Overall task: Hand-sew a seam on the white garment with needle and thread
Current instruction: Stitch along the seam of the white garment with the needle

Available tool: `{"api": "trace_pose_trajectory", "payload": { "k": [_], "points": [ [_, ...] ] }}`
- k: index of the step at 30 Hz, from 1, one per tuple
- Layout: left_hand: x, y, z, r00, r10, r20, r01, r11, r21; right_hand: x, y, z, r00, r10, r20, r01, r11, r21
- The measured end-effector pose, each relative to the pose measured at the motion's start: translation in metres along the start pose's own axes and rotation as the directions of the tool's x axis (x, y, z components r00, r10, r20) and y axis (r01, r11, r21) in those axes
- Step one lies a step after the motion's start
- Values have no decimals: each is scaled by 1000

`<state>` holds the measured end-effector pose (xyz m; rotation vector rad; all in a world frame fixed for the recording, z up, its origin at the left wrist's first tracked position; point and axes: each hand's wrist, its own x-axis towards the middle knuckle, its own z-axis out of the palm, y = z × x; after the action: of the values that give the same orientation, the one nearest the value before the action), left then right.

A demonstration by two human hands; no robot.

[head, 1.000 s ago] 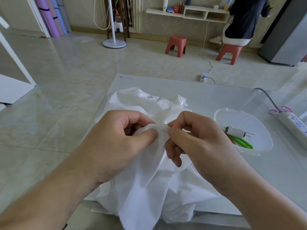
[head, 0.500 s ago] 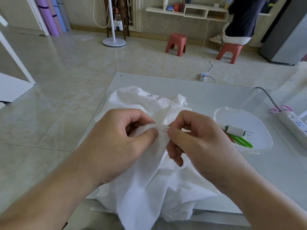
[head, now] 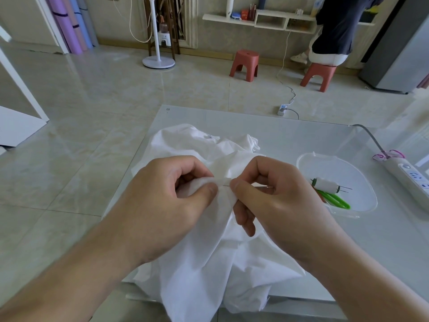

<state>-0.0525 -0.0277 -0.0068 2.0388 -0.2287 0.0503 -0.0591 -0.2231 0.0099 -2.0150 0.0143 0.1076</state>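
Mid-seam, the left hand (head: 162, 205) pinched a fold of crumpled white cotton garment (head: 209, 275) while the right hand (head: 274, 205), at three o'clock, gripped a thin steel needle (head: 262, 186), stitching apparently unfinished.

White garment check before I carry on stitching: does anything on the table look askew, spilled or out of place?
Mostly tidy. The white garment hangs crumpled over the table's near edge. The thread spool and green scissors lie in the clear lid. Nothing spilled.
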Motion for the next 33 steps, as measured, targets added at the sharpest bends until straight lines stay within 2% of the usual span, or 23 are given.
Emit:
{"api": "trace_pose_trajectory", "payload": {
  "k": [20, 25, 33],
  "points": [
    [-1, 0, 1, 1000, 1, -22, -1, 1000, -22, 0, 4, 3, 1000, -10, -24, 10, 1000, -3],
    [-1, 0, 1, 999, -4, -40, 3, 1000, -12, 4, 8, 2, 1000, -21, -14, 22, 995, 99],
    [0, 0, 0, 1000, -19, 7, 19, 998, -57, 7, 12, 1, 999, -22, 33, 12, 959, 283]
  ]
}}
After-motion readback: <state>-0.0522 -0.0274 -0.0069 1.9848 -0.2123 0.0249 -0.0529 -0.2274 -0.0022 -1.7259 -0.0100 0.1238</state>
